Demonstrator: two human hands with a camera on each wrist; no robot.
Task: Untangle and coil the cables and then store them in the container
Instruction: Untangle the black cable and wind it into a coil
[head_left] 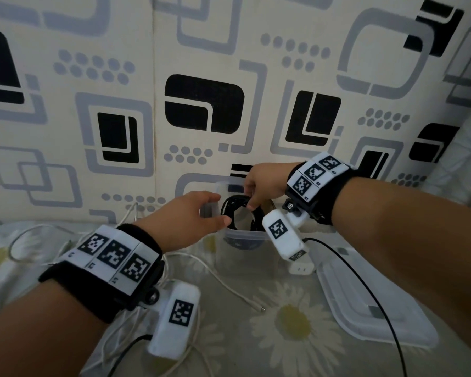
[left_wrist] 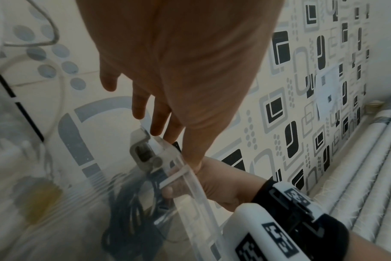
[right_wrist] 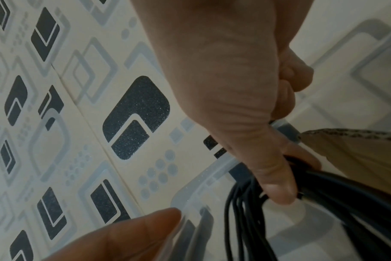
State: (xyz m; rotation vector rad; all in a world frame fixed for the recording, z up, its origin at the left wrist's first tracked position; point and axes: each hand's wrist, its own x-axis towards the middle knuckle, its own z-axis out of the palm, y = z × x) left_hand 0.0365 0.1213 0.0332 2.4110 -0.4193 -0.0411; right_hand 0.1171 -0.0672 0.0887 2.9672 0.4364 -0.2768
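- I see the clear container (head_left: 244, 238) standing on the flowered sheet (head_left: 283, 336).
- My right hand (head_left: 264, 183) pinches the coiled black cable (head_left: 235, 206), inside the container's mouth.
- My left hand (head_left: 191, 213) grips its rim.

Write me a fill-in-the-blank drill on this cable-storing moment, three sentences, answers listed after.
1. The right hand lowers a coiled ____ cable into the clear container.
2. The left hand steadies the container by its ____.
3. The container's lid lies on the bedsheet, to the person's ____ of it.

Missing words: black; rim; right
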